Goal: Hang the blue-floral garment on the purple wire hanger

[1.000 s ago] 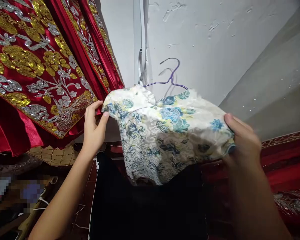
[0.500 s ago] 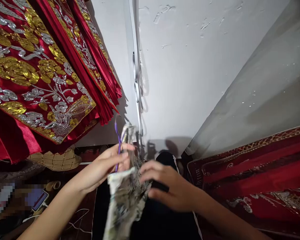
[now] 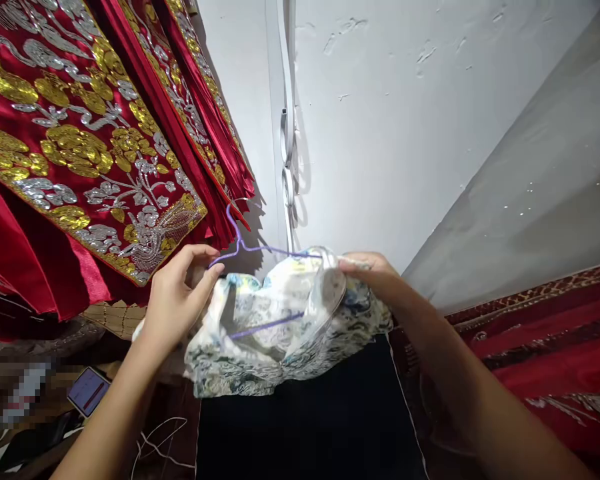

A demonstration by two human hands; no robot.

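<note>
A white garment with a blue, green and yellow floral print (image 3: 285, 293) hangs over a purple clothes hanger (image 3: 265, 249) in front of my lap. The hanger's hook points up toward the wall, and its lower bar shows through the neckline. My left hand (image 3: 180, 283) pinches the hanger's left shoulder beside the cloth, thumb against fingers. At the other end, my right hand (image 3: 373, 270) is closed on the garment's right shoulder near the hanger's arm. The cloth between the hands is bunched and slightly blurred.
Red robes with gold and silver embroidery (image 3: 105, 153) hang at the upper left. A white wall (image 3: 370, 147) with a metal strip (image 3: 286, 133) stands ahead. A phone (image 3: 89, 391) and a white cable (image 3: 163, 437) lie lower left. Red cloth (image 3: 570, 340) lies right.
The garment was bunched to one side with the hanger edge-on; now it spreads wide across the hanger. My right hand has moved up and right onto its shoulder; my left has moved left.
</note>
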